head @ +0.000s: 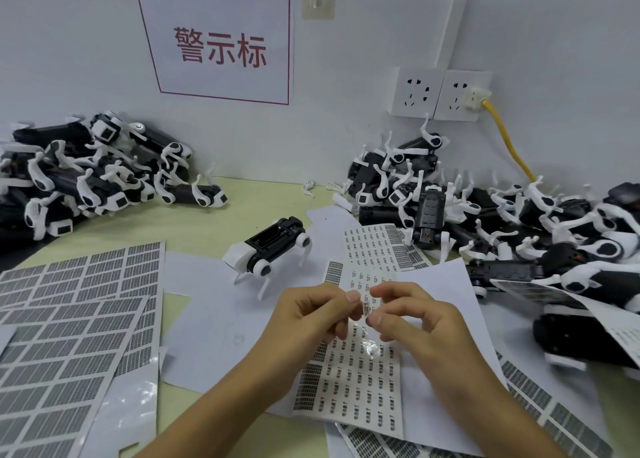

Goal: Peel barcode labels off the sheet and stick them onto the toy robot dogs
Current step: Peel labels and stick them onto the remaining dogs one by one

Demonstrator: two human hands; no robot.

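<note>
Both hands meet mid-frame above the label sheet (349, 385). Left hand (304, 315) and right hand (412, 319) each pinch a small label (368, 308) between thumb and forefinger, fingers (354, 297) curled narrow, other fingers loosely bent. Whether the label is fully off the sheet, cannot tell. The sheet lies flat on the bench (194, 222) right under the fingers, on loose white papers (214, 333). Left of the fingers, big barcode sheets (69, 319) stacked, overlapping. Right of and below the fingers, more barcode sheets (540, 405) under the paper. Just beyond the fingers, slightly left, one toy dog (270, 250) stands upright on its legs, apart from the hands. Another small-label sheet (381, 246) lies beyond the fingers to the right. Far left, a pile of dogs (90, 177); far right, a second pile (485, 208) against the wall. On the wall, a red-bordered sign (221, 42), sockets (440, 94), yellow cable (509, 142).
</note>
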